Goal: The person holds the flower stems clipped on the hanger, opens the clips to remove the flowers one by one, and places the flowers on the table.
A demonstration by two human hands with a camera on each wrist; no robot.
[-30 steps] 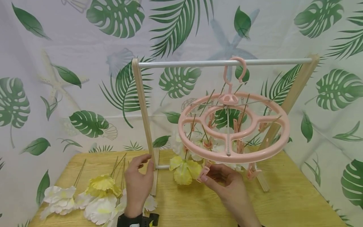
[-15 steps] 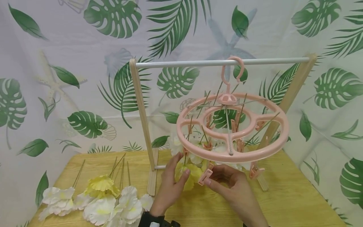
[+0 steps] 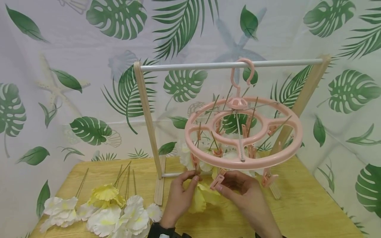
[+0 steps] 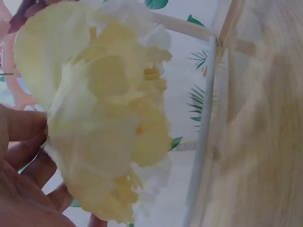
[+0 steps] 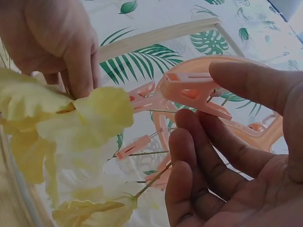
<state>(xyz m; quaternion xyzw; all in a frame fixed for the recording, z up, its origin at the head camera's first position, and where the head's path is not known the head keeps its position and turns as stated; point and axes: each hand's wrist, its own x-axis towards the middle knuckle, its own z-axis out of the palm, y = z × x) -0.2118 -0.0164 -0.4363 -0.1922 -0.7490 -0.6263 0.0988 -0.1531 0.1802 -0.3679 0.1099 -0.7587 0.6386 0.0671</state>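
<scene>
Our left hand [image 3: 180, 193] pinches the yellow flower [image 3: 202, 198] below the hanger [image 3: 248, 143], near side; our right hand [image 3: 247, 195] grips a peg [image 3: 217, 181]; the left wrist view shows petals [image 4: 104, 127] the head view hides!

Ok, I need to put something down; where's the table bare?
The table is barest at right, between the right hand, the rack's right foot and the patterned sheet. A narrow strip lies between the loose flowers and the rack's left foot. Crowded: left front, under those flowers, and below the pink hanger, around the left hand.
</scene>
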